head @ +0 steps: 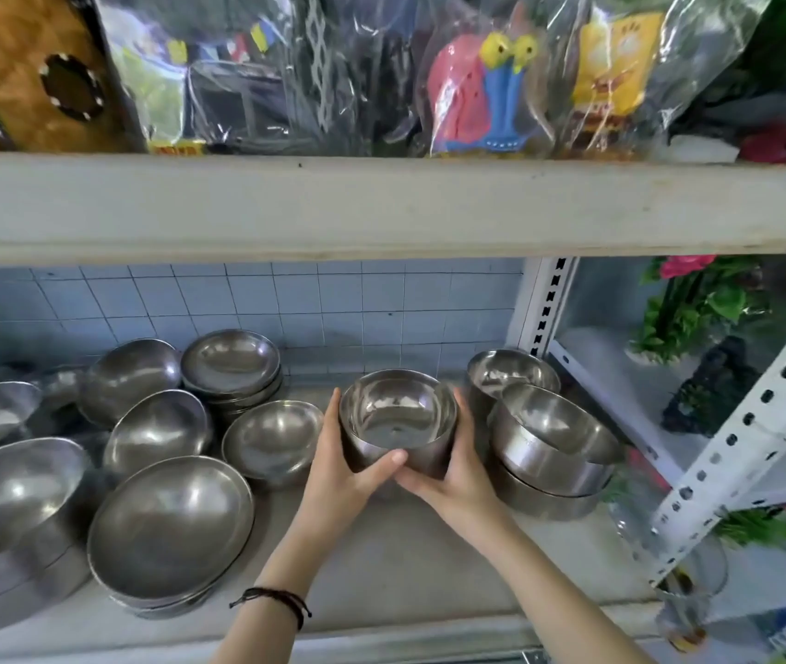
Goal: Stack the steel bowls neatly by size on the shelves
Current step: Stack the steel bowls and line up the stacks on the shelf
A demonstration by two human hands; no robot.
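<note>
We are gripping the deep bowl [398, 416], left hand [345, 476] and right hand [456, 476] fingers [461, 416] curled round it, and should be holding it flat

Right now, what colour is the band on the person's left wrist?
Black, a thin cord bracelet, seen in the head view.

left hand [348, 472]: fingers and thumb cupped round steel bowl [398, 419] | right hand [460, 472]: cupped round its other side | forearms: bare, extended forward

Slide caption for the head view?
Left hand and right hand grip a deep steel bowl at the shelf, beside stacked bowls.
</note>
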